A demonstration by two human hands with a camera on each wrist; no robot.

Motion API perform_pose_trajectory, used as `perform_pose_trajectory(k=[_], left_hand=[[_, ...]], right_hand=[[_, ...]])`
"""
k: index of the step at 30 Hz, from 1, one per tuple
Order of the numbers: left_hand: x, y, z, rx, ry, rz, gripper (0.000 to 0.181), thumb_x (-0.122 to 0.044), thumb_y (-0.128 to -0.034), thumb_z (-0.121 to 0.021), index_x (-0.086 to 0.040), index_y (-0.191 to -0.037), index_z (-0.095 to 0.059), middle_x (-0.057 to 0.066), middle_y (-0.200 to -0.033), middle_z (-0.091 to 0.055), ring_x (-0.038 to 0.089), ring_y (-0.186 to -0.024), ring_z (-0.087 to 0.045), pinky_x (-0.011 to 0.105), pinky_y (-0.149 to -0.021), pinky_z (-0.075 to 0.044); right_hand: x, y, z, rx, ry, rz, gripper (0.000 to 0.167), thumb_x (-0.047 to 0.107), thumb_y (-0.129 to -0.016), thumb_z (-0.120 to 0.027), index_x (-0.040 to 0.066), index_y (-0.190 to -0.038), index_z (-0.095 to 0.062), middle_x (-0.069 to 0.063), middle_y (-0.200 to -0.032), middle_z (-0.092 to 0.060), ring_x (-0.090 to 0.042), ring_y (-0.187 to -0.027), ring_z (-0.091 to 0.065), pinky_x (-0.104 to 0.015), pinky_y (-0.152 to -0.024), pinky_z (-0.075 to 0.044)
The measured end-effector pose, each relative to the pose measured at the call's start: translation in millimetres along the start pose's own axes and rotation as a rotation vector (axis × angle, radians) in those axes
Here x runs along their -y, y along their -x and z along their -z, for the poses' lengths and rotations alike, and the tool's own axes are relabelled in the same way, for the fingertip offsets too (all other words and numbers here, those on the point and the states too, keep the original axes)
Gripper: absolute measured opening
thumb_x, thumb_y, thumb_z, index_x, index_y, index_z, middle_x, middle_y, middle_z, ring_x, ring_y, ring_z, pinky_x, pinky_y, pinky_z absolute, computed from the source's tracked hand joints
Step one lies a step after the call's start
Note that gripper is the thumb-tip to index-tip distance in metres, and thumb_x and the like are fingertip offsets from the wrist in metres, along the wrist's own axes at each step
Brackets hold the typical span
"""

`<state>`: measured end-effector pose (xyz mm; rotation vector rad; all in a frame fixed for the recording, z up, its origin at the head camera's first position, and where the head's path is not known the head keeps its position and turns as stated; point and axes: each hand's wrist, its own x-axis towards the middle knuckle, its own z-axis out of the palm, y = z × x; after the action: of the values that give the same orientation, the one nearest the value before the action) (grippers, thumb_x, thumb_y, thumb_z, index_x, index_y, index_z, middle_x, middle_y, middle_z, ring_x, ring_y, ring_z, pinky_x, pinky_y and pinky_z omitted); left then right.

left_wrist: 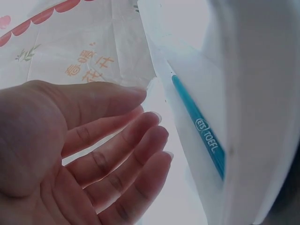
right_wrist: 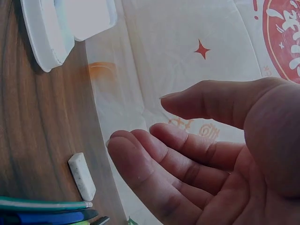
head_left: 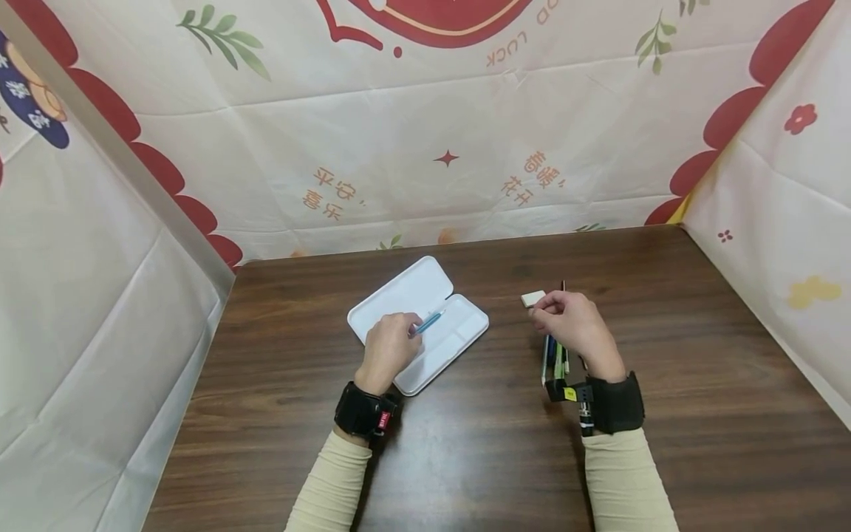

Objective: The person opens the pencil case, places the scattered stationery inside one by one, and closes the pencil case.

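A white pencil case (head_left: pixel 470 318) lies unfolded on the table, its two halves flat. Inside it rests a teal pencil (left_wrist: pixel 199 126) printed with ETS TOEFL. My left hand (head_left: pixel 388 347) hovers over the case near that pencil; in the left wrist view its fingers are loosely bent and hold nothing. On the right, my right hand (head_left: pixel 577 325) is above the table with thumb and fingers apart and nothing between them. A small white eraser (right_wrist: pixel 82 176) lies just beyond its fingertips. Below the hand is a group of pens and pencils (right_wrist: pixel 47 205), partly hidden by it.
The brown wooden table (head_left: pixel 465 458) ends at a printed cloth backdrop (head_left: pixel 399 148). Similar cloth panels stand along the left and right sides. Black straps (head_left: pixel 618 403) with cameras are worn on both wrists.
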<state>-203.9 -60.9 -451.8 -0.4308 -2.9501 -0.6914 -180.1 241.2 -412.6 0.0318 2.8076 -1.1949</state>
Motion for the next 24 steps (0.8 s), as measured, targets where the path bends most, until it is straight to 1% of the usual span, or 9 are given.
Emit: perform_pose_trajectory(k=[4, 6, 12, 18, 21, 24], left_hand=[[0.4, 0.9, -1.1, -0.020, 0.009, -0.023, 0.017, -0.008, -0.0844, -0.072, -0.008, -0.101, -0.077, 0.005, -0.084, -0.073, 0.018, -0.071, -0.062, 0.032, -0.061, -0.048], [0.4, 1.5, -1.1, -0.027, 0.013, -0.030, 0.017, -0.008, -0.0840, -0.072, -0.007, -0.100, -0.077, 0.004, -0.084, -0.073, 0.018, -0.071, -0.062, 0.033, -0.061, -0.048], [0.6, 2.1, -0.7, -0.011, 0.024, -0.031, 0.017, -0.008, -0.0856, -0.071, -0.007, -0.101, -0.076, 0.005, -0.086, -0.073, 0.018, -0.071, -0.061, 0.034, -0.061, -0.049], [1.3, 2.5, -0.9, -0.005, 0.029, -0.034, 0.016, -0.009, -0.0862, -0.072, -0.006, -0.101, -0.077, 0.007, -0.090, -0.074, 0.018, -0.072, -0.062, 0.034, -0.063, -0.050], [1.0, 3.0, -1.2, -0.005, 0.036, -0.037, 0.016, -0.010, -0.0860, -0.072, -0.006, -0.101, -0.077, 0.007, -0.088, -0.074, 0.018, -0.072, -0.062, 0.033, -0.063, -0.049], [-0.2, 3.1, -1.0, -0.003, 0.043, -0.038, 0.016, -0.009, -0.0860, -0.072, -0.006, -0.101, -0.077, 0.006, -0.087, -0.074, 0.019, -0.072, -0.061, 0.033, -0.063, -0.049]], right_hand=[[-9.0, 2.9, 4.6, 0.015, 0.009, -0.019, 0.024, 0.019, -0.097, -0.060, -0.002, -0.107, -0.065, -0.013, -0.089, -0.070, -0.029, -0.081, -0.071, -0.034, -0.068, -0.052], [-14.5, 4.3, 9.1, 0.023, 0.011, -0.031, 0.025, 0.019, -0.098, -0.059, -0.003, -0.108, -0.064, -0.014, -0.090, -0.070, -0.031, -0.083, -0.072, -0.035, -0.069, -0.054], [-23.3, 7.8, 23.7, 0.032, 0.021, -0.074, 0.027, 0.019, -0.100, -0.057, -0.005, -0.111, -0.061, -0.021, -0.095, -0.069, -0.034, -0.086, -0.071, -0.039, -0.072, -0.055], [-28.2, 8.0, 29.8, 0.018, 0.054, -0.093, 0.027, 0.018, -0.098, -0.059, -0.007, -0.108, -0.062, -0.019, -0.090, -0.069, -0.031, -0.081, -0.072, -0.035, -0.068, -0.054], [-31.4, 7.4, 29.7, 0.045, 0.063, -0.112, 0.027, 0.019, -0.098, -0.059, -0.007, -0.106, -0.063, -0.018, -0.090, -0.070, -0.029, -0.080, -0.072, -0.036, -0.070, -0.053], [-34.7, 6.8, 28.5, 0.084, 0.052, -0.143, 0.028, 0.019, -0.099, -0.059, -0.007, -0.104, -0.064, -0.019, -0.090, -0.070, -0.028, -0.080, -0.072, -0.039, -0.072, -0.054]])
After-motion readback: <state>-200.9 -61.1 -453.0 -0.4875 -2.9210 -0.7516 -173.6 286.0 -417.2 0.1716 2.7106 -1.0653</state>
